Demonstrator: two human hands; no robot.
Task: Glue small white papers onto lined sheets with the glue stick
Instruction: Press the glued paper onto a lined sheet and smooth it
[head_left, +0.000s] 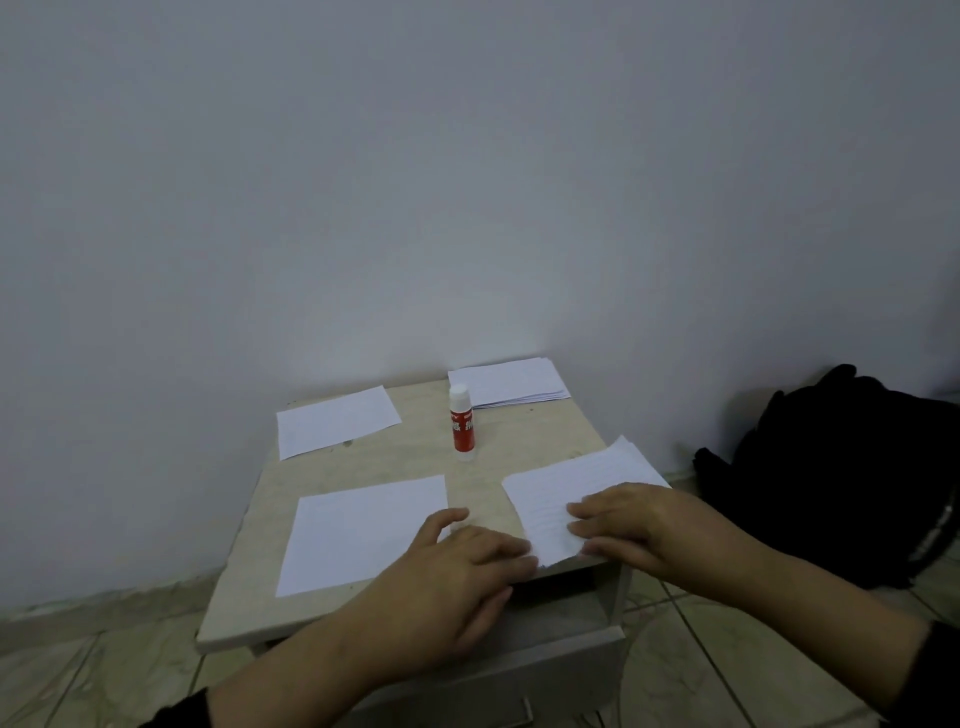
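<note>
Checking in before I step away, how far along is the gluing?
Nothing looks glued yet. The glue stick stands capped and untouched. Both hands are on the near-right paper stack, left hand at its corner, right hand flat on top. Gluing and placing remain.

A small pale wooden table is standing against the wall, on a tiled floor. A glue stick is standing upright near the table's middle, cap on. At ten o'clock from it a single white sheet is lying flat. At one o'clock, at the far edge, a stack of papers is resting. At seven o'clock a larger white sheet is lying flat. At four o'clock a lined sheet is overhanging the table's near edge. A black bag is sitting on the floor at three o'clock.
</note>
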